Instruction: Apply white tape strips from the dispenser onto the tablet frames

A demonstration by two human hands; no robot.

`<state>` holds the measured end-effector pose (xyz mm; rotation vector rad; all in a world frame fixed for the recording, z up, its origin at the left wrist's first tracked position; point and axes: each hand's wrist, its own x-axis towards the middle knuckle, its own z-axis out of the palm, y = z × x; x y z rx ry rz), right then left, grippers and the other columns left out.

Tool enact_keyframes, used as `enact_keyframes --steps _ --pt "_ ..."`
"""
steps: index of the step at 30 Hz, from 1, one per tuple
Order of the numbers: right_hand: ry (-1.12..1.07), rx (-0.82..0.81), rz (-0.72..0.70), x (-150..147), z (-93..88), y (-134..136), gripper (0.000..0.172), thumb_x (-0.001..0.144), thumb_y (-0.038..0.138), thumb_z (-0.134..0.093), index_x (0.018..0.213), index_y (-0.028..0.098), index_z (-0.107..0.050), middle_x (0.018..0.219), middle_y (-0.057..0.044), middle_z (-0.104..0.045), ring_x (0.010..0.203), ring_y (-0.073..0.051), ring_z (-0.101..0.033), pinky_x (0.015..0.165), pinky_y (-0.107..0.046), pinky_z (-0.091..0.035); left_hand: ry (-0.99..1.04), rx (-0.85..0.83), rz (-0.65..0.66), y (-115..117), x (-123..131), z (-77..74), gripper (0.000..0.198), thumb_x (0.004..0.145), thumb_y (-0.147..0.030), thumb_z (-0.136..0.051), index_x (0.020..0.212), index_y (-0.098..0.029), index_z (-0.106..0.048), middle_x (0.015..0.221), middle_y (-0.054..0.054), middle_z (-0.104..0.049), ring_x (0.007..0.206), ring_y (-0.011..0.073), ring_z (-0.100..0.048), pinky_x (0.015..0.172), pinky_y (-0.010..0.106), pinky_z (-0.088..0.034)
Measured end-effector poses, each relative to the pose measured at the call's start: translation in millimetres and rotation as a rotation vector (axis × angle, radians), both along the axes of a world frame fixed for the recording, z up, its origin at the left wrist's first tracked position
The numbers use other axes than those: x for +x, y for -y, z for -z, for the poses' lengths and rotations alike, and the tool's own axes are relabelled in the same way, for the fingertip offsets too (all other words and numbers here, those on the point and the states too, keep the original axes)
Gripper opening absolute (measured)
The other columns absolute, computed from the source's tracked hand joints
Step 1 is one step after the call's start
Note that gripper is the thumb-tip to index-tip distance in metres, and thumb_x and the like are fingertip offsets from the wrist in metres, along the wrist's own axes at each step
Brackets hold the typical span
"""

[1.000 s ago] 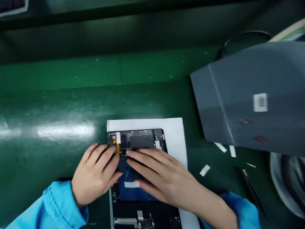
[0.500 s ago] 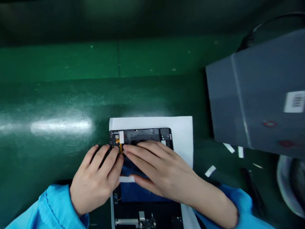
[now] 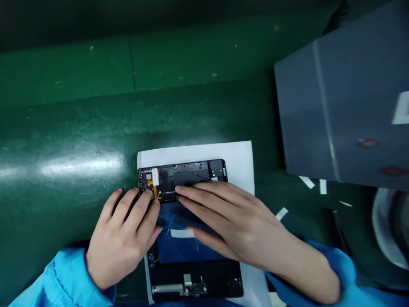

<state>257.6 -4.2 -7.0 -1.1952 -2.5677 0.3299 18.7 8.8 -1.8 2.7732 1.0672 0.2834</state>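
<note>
A tablet (image 3: 191, 275) with its back off lies on white padding, its inner parts and a blue battery section (image 3: 174, 251) exposed. My left hand (image 3: 124, 238) rests over its left edge, fingers spread and fingertips near the orange flex cable (image 3: 155, 192). My right hand (image 3: 230, 217) reaches across from the right, its long fingers outstretched on the black upper part. At the tip of its thumb is a white tape strip (image 3: 180, 233), over the blue section; how it is held is partly hidden. Another white strip (image 3: 155, 176) sits near the tablet's upper left corner.
White padding (image 3: 236, 157) lies under the tablet on the green bench (image 3: 79, 128). A large grey box (image 3: 306, 115) stands at the right, with loose white strips (image 3: 323, 186) below it. A dark slim object (image 3: 334, 230) and a pale round rim (image 3: 380, 230) are farther right.
My right hand has slid right along the tablet, and the tape strip at its thumb has moved with it. A gap now separates the two hands. The view has shifted slightly.
</note>
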Motion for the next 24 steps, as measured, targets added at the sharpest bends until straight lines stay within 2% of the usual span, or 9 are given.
enact_keyframes --steps 9,17,24 --pt "-0.029 0.028 0.031 -1.5 -3.2 -3.8 0.030 0.094 0.023 -0.050 0.112 0.005 -0.065 0.117 -0.013 -0.067 0.099 -0.026 -0.060 0.079 -0.041 -0.055 -0.001 -0.015 0.007 0.1 -0.1 2.4 0.030 0.095 -0.029 -0.052 0.118 -0.013 -0.064 0.123 0.010 -0.065 0.114 0.0300 -0.055 0.102 0.049 -0.039" --pt "0.095 0.050 0.012 -17.8 -5.5 -0.3 0.032 0.096 0.023 -0.045 0.112 0.006 -0.067 0.115 -0.009 -0.068 0.097 -0.024 -0.058 0.084 -0.040 -0.050 -0.012 -0.010 -0.009 2.3 -0.1 1.7 0.031 0.096 -0.030 -0.049 0.118 -0.014 -0.064 0.123 0.009 -0.065 0.115 0.0292 -0.055 0.103 0.048 -0.039" --pt "0.090 0.087 0.004 -22.6 -6.6 -6.8 0.032 0.095 0.019 -0.045 0.114 0.004 -0.065 0.115 -0.010 -0.068 0.094 -0.024 -0.055 0.085 -0.039 -0.048 -0.054 -0.010 -0.007 3.3 -0.6 -0.7 0.033 0.097 -0.030 -0.047 0.122 -0.014 -0.062 0.126 0.009 -0.064 0.119 0.0295 -0.054 0.104 0.048 -0.038"
